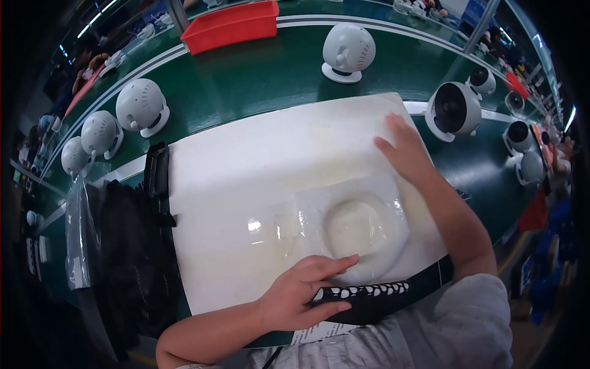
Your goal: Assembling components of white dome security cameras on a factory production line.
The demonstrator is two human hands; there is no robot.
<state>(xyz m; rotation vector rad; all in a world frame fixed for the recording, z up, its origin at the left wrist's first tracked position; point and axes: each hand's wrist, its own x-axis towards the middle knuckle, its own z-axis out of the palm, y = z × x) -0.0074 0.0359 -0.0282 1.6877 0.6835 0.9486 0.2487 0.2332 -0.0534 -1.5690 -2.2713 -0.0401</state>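
Note:
My left hand (307, 292) is at the near edge of the white work sheet (246, 154). Its thumb and fingers close on a flat black piece (362, 301) with a row of white rounded spots along its upper edge; what kind of piece it is I cannot tell. The index finger stretches over the near rim of a white ring-shaped part (393, 246), which lies in a clear plastic bag (276, 230). Toward the sheet's far right corner reaches my right hand (405, 150), fingers extended, holding nothing visible. Beyond it stands a white ball-shaped fan (453, 112) with a dark round front.
Another white fan (348, 52) stands at the back, and several more (140, 106) line the left. A red bin (232, 27) sits far back. Black bundled material (132, 246), a clear bag (80, 227) and a black part (157, 169) lie left of the sheet.

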